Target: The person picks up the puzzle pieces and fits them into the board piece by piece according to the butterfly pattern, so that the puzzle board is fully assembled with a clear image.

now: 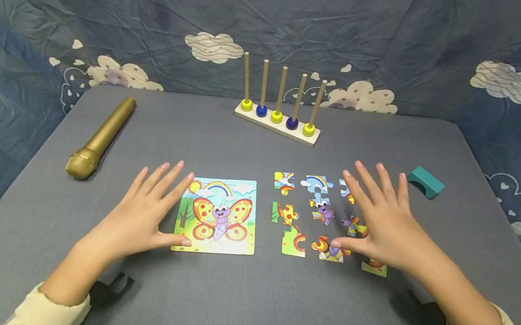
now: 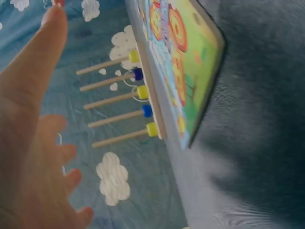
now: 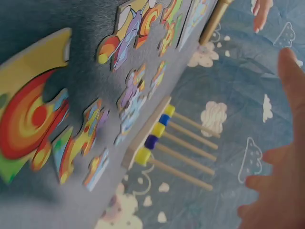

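My left hand (image 1: 145,219) is spread at the left edge of a square butterfly picture board (image 1: 235,218), its thumb overlapping the lower left corner in the head view. On the right, my other hand (image 1: 386,225) has its fingers fanned out over several loose jigsaw pieces, holding none. Those pieces lie apart in rough rows; among them are a rainbow piece (image 1: 317,184), a purple face piece (image 1: 322,211) and a green corner piece (image 1: 294,242). The right hand partly covers the right column, including a yellow-edged corner piece (image 1: 375,268).
A wooden stand (image 1: 276,124) with upright pegs, each bearing one yellow or blue bead, stands at the back. To the left lies a gold microphone (image 1: 101,139). A teal arch block (image 1: 426,182) sits beyond the right fingertips. Patterned blue cloth (image 1: 353,28) hangs behind the grey table (image 1: 243,311).
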A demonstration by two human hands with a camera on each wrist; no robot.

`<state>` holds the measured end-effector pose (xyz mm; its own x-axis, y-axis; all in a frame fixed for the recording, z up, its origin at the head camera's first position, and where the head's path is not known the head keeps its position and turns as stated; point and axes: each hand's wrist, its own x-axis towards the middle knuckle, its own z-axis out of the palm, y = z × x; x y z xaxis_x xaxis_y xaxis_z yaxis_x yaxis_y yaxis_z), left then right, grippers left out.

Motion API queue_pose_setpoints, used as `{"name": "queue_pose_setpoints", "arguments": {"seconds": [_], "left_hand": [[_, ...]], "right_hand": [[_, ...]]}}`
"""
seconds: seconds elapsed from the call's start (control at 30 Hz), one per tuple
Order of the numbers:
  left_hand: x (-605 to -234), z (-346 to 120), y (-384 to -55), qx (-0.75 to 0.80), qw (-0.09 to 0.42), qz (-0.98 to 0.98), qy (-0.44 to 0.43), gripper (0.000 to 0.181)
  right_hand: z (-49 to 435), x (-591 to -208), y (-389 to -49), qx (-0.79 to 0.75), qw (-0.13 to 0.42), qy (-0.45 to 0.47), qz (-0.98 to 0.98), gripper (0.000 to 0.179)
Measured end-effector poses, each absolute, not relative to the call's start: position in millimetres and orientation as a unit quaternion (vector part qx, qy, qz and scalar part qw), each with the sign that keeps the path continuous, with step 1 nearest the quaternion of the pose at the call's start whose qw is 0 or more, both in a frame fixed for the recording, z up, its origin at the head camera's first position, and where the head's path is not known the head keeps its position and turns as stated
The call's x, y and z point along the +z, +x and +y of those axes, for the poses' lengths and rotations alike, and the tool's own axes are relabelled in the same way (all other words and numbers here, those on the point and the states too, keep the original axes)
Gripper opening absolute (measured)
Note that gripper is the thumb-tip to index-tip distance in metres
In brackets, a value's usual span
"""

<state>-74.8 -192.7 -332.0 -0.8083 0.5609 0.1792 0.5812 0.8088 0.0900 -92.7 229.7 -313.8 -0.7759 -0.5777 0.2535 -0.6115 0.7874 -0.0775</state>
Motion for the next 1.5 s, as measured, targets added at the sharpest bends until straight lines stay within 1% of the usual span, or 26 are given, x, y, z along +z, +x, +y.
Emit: {"name": "queue_pose_setpoints", "arguments": {"seconds": [0.13, 0.2, 0.3, 0.43, 0.57, 0.73, 0.9, 1.1, 1.5], "left_hand": [[-337, -195, -79, -0.103, 0.094, -0.940, -0.311, 0.105], [-341, -196, -81, -0.120, 0.102, -0.937, -0.311, 0.105], [-346, -195, -82, -0.148, 0.108, -0.937, -0.298, 0.102], [-353, -195, -84, -0.192, 0.085, -0.943, -0.259, 0.097], [-361, -196, -87, -0.237, 0.040, -0.944, -0.226, 0.093], [-371, -202, -91, -0.281, -0.015, -0.938, -0.204, 0.088], [-378, -207, -93, -0.303, -0.049, -0.932, -0.191, 0.084], [-382, -209, -93, -0.305, -0.066, -0.931, -0.191, 0.081], [-388, -210, -94, -0.315, -0.058, -0.925, -0.204, 0.077]], "right_hand": [[216, -314, -107, 0.143, 0.125, 0.356, -0.915, 0.113], [208, -315, -115, 0.184, 0.118, 0.365, -0.905, 0.112], [196, -316, -126, 0.245, 0.094, 0.363, -0.894, 0.110], [181, -321, -141, 0.306, 0.056, 0.345, -0.885, 0.104], [172, -329, -153, 0.336, 0.033, 0.326, -0.883, 0.100], [165, -341, -164, 0.350, 0.007, 0.317, -0.882, 0.096], [164, -349, -168, 0.358, -0.025, 0.298, -0.885, 0.093], [166, -356, -173, 0.347, -0.055, 0.291, -0.890, 0.088], [172, -373, -182, 0.316, -0.076, 0.288, -0.901, 0.081]]}}
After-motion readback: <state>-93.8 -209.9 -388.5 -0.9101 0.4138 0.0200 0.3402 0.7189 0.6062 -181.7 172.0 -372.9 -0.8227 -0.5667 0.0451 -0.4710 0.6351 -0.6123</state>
